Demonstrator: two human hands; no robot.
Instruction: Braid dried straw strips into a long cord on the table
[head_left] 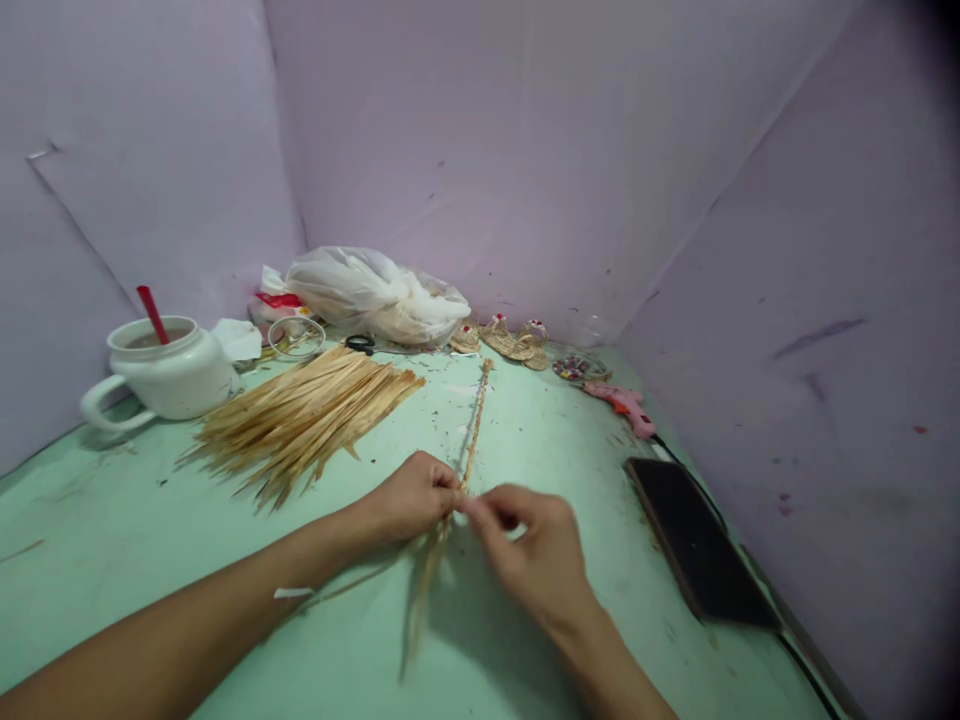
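My left hand (409,497) and my right hand (529,550) meet over the pale green table (112,540), both pinching a thin straw braid (475,420) that stretches away from me toward the back. Loose unbraided straw ends (421,590) hang from the pinch point toward me. My fingertips touch at the braid's near end. A pile of flat dried straw strips (300,415) lies to the left of my left hand.
A white mug with a red straw (161,372) stands far left. A plastic bag (375,292), scissors (360,343), small woven straw pieces (514,342), a bead dish (576,368), a pink glue gun (622,405) and a dark phone (697,540) lie along the back and right. Lilac walls enclose the table.
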